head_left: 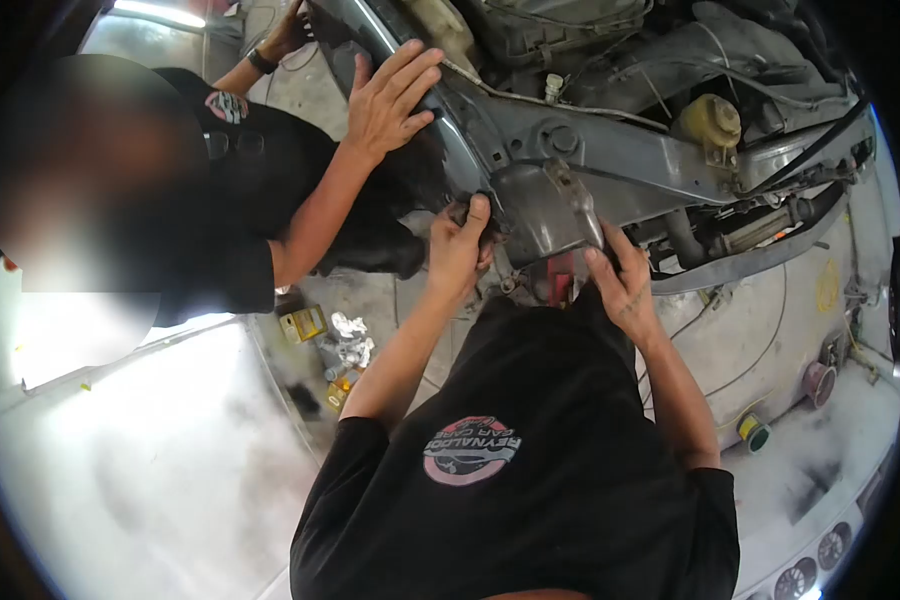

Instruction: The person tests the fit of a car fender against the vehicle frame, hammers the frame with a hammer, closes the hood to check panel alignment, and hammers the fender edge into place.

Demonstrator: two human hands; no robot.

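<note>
My left hand (457,250) is closed at the lower end of a dark glossy car panel (460,150), thumb up, with its fingertips around a small dark piece too hidden to name. My right hand (625,285) pinches the lower right corner of a curved grey metal part (542,208) on the car's front corner, thumb and fingers on either side of its edge. Both hands are at the same height, with the grey part between them. A co-worker's hand (395,100) lies spread on the dark panel, above my left hand.
A co-worker (240,190) stands at the left beside the car. The engine bay with a yellowish reservoir (710,122) is at the upper right. A curved front bar (740,268) runs below it. Yellow items (303,323) and crumpled white material (352,340) are on the floor.
</note>
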